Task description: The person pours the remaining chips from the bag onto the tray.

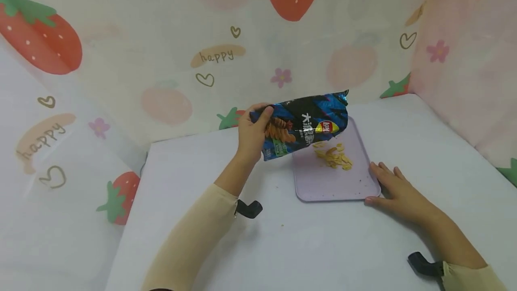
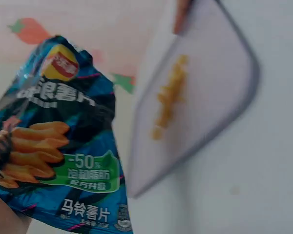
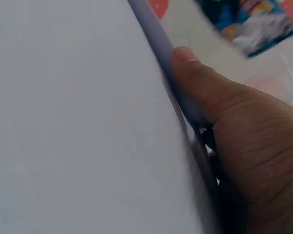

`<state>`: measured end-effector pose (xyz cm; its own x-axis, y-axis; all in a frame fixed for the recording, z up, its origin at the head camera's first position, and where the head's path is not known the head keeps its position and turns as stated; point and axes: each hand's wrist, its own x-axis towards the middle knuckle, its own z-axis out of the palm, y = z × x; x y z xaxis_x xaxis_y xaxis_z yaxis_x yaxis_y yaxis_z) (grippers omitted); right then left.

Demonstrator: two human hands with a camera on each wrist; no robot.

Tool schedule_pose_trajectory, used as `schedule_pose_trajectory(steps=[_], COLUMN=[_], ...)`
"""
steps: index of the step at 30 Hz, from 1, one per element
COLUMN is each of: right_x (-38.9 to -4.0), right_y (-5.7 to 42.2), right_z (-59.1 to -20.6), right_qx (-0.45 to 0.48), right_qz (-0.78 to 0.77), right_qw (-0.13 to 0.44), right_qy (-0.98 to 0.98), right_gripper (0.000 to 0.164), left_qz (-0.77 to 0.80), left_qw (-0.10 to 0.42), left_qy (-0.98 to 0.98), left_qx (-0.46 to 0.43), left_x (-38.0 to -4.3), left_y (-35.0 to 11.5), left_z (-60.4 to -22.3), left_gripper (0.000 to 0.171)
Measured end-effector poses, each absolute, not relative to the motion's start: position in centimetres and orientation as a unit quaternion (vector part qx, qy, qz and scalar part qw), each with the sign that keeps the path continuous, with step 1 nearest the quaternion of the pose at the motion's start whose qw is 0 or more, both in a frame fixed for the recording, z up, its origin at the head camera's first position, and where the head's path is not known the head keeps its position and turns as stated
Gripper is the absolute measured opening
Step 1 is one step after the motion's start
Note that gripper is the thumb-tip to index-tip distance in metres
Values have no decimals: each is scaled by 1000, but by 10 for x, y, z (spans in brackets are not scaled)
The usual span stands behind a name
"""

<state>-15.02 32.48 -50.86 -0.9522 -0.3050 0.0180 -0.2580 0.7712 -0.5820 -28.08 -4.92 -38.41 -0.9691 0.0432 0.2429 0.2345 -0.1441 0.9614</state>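
My left hand (image 1: 251, 136) grips the bottom end of a blue and black potato chip bag (image 1: 303, 120), thumb across its printed front. The bag is held tilted over the far left part of a lilac tray (image 1: 323, 187), its torn-looking end toward the right. A small heap of yellow chips (image 1: 337, 160) lies on the tray, partly hidden behind the bag in the head view. At the tray's right edge rests my right hand (image 1: 397, 194), fingers spread and relaxed, thumb by the near corner. In the right wrist view the thumb (image 3: 200, 80) lies along the tray's rim.
A white table (image 1: 258, 246) carries the tray, with a few crumbs (image 1: 282, 225) in front of it. Behind and beside the table hang strawberry-printed cloth walls (image 1: 258, 57). Black camera mounts (image 1: 249, 209) stick out from both wrists.
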Motion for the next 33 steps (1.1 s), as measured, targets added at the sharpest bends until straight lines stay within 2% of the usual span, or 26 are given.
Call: schedule_pose_trajectory(steps=[3, 7, 24, 29, 33], right_x=[-150, -148, -151, -148, -147], right_y=[324, 322, 328, 327, 326], right_z=[-509, -509, -508, -507, -509], right_qx=[-150, -152, -149, -141, -150], right_qz=[-308, -308, -302, -310, -309], right_qw=[40, 41, 44, 48, 34], right_qy=[939, 938, 941, 939, 939], right_gripper=[104, 103, 104, 103, 100], left_qz=[-746, -739, -732, -743, -708], left_qw=[54, 80, 114, 160, 149], left_qy=[-658, -661, -657, -633, -671], left_qx=[-88, -103, -141, -146, -164], left_x=[-281, -280, -282, -284, -281], left_y=[-49, -50, -56, -60, -60], left_z=[-392, -395, -400, -403, -409], left_gripper=[22, 25, 20, 19, 20])
